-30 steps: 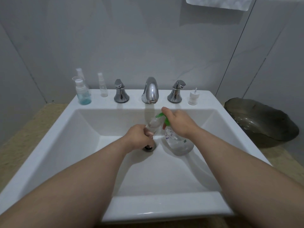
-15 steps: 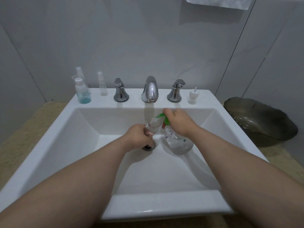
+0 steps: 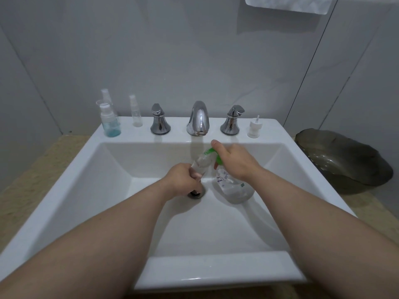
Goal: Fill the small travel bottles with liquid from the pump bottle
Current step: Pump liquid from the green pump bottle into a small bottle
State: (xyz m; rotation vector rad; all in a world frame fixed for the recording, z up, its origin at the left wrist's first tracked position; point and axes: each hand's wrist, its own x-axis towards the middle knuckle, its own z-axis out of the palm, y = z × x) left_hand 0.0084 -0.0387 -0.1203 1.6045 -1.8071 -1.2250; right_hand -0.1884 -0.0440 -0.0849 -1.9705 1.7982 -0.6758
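small travel bottle [image 3: 199, 166]: clear, tilted, above the drain [image 3: 197, 194]; left hand [image 3: 181, 180] clamped round its lower half. pump bottle [image 3: 234, 187]: in the basin at 3 o'clock of the drain, green pump head [image 3: 212, 156] at the travel bottle's mouth; right hand [image 3: 236, 162] wrapped round the pump. sink [image 3: 64, 190] ledge: blue-tinted bottle [image 3: 110, 124] at 10 o'clock, faucet [image 3: 198, 119] at 12 o'clock.

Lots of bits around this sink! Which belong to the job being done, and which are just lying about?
Job: pump bottle, gripped by the right hand; small clear bottle, held in the left hand; blue-filled bottle; clear spray bottle; loose spray top.
Lying about: faucet; dark bowl; towel.
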